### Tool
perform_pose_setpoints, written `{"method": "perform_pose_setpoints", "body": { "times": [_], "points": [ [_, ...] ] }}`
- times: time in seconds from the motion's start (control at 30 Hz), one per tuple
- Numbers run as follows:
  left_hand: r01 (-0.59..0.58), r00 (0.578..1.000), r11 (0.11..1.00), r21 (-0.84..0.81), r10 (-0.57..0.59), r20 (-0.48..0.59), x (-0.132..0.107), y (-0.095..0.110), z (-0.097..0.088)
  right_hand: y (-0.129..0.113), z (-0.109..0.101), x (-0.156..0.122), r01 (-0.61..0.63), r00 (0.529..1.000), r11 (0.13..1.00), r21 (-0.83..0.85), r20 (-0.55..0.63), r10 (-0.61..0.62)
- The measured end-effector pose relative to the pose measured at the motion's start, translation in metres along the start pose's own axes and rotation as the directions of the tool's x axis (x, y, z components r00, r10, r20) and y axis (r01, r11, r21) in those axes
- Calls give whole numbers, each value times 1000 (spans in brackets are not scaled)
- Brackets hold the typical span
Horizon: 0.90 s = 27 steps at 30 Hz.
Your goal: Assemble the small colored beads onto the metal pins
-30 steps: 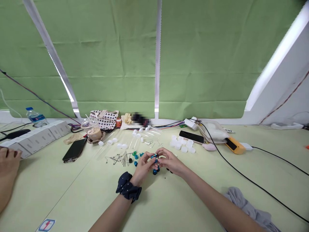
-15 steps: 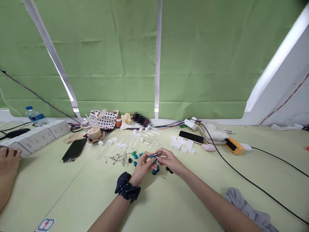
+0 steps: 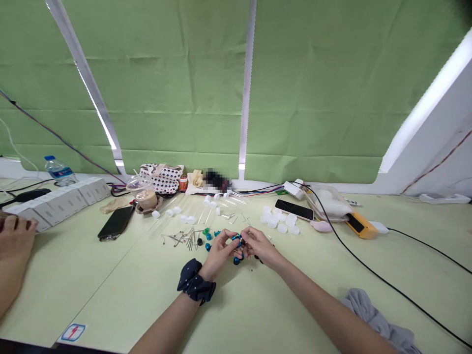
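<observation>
My left hand (image 3: 218, 253) and my right hand (image 3: 261, 247) meet over the pale green table (image 3: 110, 285), fingers pinched together on a small blue bead piece (image 3: 237, 239). Another blue bead (image 3: 236, 260) hangs or lies just beneath it. A dark dotted scrunchie (image 3: 195, 285) sits on my left wrist. Just left of my hands lie loose blue and green beads (image 3: 207, 237) and a bunch of thin metal pins (image 3: 182, 239).
White caps (image 3: 277, 221) lie behind my right hand, clear tubes (image 3: 206, 211) behind the pins. Two phones (image 3: 116, 222) (image 3: 294, 209), an iced drink cup (image 3: 145, 196), white boxes (image 3: 55, 204), a black cable (image 3: 368, 268) and grey cloth (image 3: 376, 319) are around. Another person's hand (image 3: 13, 246) rests at far left.
My hands stay pinched on the blue bead piece with small finger movements. The view has shifted slightly up and right.
</observation>
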<state>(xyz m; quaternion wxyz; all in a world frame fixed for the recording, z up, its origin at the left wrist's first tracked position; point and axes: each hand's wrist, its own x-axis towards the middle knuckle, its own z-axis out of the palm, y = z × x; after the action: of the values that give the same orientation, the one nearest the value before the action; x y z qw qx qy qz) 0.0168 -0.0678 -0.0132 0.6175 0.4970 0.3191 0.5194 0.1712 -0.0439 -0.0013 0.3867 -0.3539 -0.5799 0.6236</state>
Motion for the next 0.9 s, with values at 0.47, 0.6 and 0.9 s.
{"method": "perform_pose_setpoints", "body": {
  "times": [0.47,0.6,0.9],
  "points": [
    [10,1000,1000,6,-9,-14,0,0,-1,-2,2,-1,41,999,999,31,5,-42],
    [6,1000,1000,4,-6,-14,1,0,-2,-1,1,0,-43,999,999,14,8,43],
    [12,1000,1000,3,-12,-21,1,-1,-4,3,1,3,-55,998,995,86,-24,58]
  ]
}}
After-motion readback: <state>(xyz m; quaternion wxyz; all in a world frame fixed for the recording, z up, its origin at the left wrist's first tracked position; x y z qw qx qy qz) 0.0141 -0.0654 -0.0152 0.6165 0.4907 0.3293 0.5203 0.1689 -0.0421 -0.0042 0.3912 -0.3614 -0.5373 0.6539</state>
